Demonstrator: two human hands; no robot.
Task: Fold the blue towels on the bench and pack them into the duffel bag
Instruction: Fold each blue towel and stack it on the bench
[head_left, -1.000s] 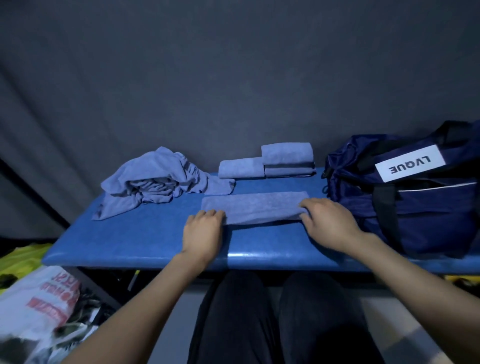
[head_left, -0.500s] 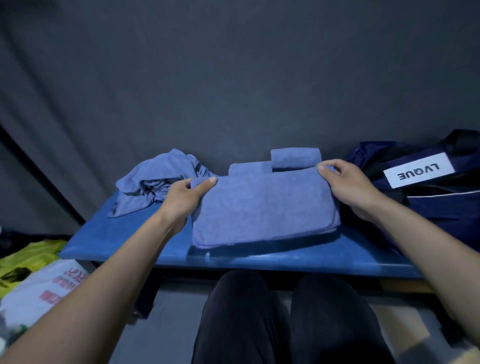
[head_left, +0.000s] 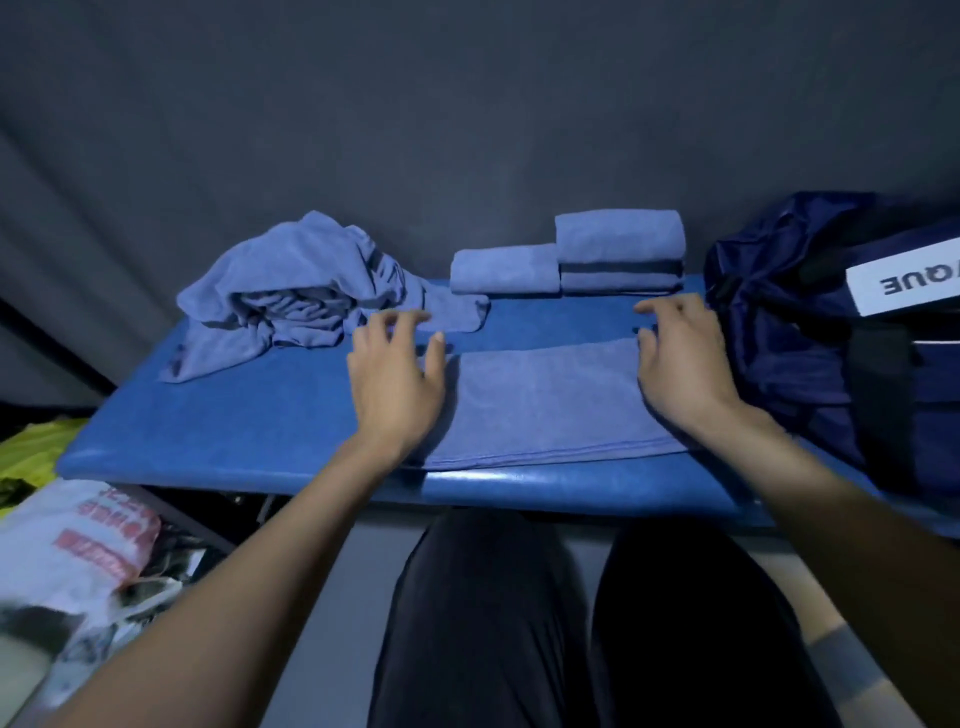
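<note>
Head view: blue padded counter (head_left: 249, 431) w/ a folded blue towel (head_left: 545, 405) lying flat near the front edge, centre. Left hand (head_left: 395, 384) sits at the towel's left end, fingers (head_left: 400, 325) spread and loosely bent, thumb over the towel's left edge; can't tell if the palm presses down or hovers. Right hand (head_left: 680, 364) at the towel's right end, fingers relaxed and slightly curled, tips over the counter just past the towel's far right corner; not gripping anything. Both hands look a bit motion-blurred.

Far left on the counter: crumpled heap of unfolded blue towels (head_left: 291, 296), one corner trailing toward the centre, just beyond the left hand's fingertips. Far centre, against the dark wall (head_left: 467, 104): one small folded towel (head_left: 504, 269), and touching it on the right a stack of folded towels (head_left: 618, 252), taller, w/ a dark band between layers.

Right end of counter: navy duffel bag (head_left: 789, 332), white label (head_left: 904, 283) w/ upside-down lettering, partly cut off by the frame edge; right hand is just beside the bag.

Near bottom: person's legs in dark trousers (head_left: 571, 623). Lower left, on the floor: printed plastic bag (head_left: 78, 545) w/ red lettering, sth yellow-green (head_left: 36, 447) behind it
</note>
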